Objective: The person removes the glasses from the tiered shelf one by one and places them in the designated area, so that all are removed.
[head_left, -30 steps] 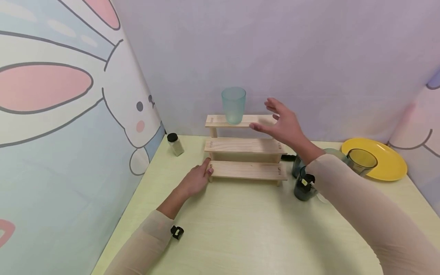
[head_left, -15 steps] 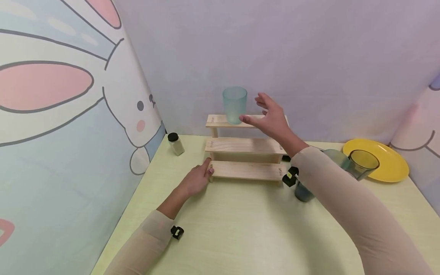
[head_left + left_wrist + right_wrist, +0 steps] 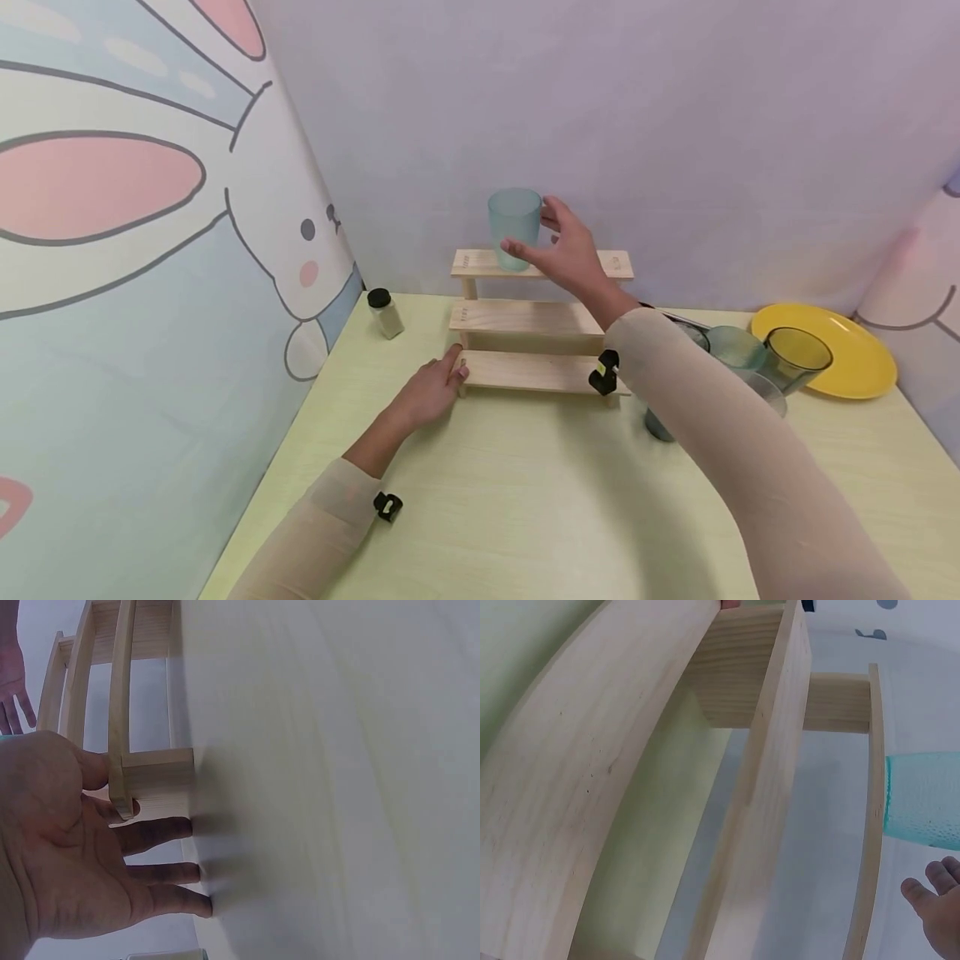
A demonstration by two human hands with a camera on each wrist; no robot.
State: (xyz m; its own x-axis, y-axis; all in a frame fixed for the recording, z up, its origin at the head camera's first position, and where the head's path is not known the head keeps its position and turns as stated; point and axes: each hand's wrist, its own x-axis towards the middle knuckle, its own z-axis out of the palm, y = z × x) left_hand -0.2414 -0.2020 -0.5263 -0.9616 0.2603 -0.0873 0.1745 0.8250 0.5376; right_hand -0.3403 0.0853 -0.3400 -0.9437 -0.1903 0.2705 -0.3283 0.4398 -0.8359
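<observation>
A translucent pale blue-green cup [image 3: 513,212] stands upright on the top step of a three-tier wooden shelf [image 3: 525,371]. My right hand [image 3: 572,257] is just right of the cup, thumb and fingers spread to either side in the head view. In the right wrist view, a gap shows between that hand [image 3: 941,907] and the cup [image 3: 924,799]. With thumb and index finger, my left hand [image 3: 426,396] pinches the left end of the lowest step. The left wrist view shows its other fingers [image 3: 169,900] stretched out beside the shelf leg [image 3: 159,771], tips against the tabletop.
A small black-capped jar [image 3: 387,317] stands left of the shelf. On the right are a yellow plate [image 3: 862,362], an amber glass [image 3: 797,354], a greenish glass [image 3: 735,343] and a dark glass [image 3: 660,425], partly behind my right sleeve. A wall rises behind the shelf.
My right hand has moved left, from beyond the shelf's right part to beside the cup. My left hand keeps its hold on the lowest step.
</observation>
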